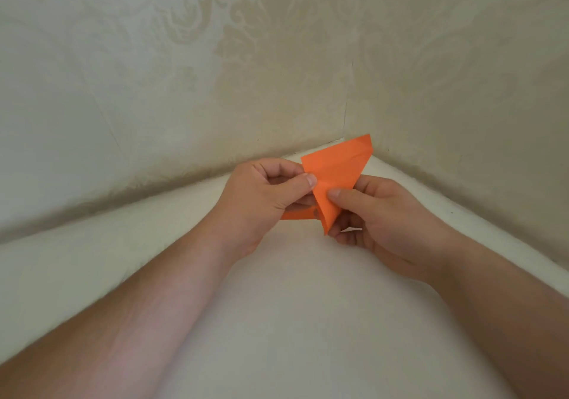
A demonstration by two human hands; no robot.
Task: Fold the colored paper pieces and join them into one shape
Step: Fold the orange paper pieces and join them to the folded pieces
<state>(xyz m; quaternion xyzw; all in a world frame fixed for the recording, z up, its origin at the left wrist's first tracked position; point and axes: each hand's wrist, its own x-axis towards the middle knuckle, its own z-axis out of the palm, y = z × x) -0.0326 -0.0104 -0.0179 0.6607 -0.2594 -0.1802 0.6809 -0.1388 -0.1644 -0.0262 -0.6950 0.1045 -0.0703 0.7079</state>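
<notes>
A folded orange paper piece is held up in the air above the white table, its pointed end hanging down between both hands. My left hand pinches its left edge with thumb and fingers. My right hand pinches the lower fold, thumb on the front. A strip of orange paper sticks out under my left hand; I cannot tell whether it belongs to the same piece.
The white table runs into a corner formed by two walls with pale patterned wallpaper, close behind the hands. Both forearms reach in from the bottom of the view.
</notes>
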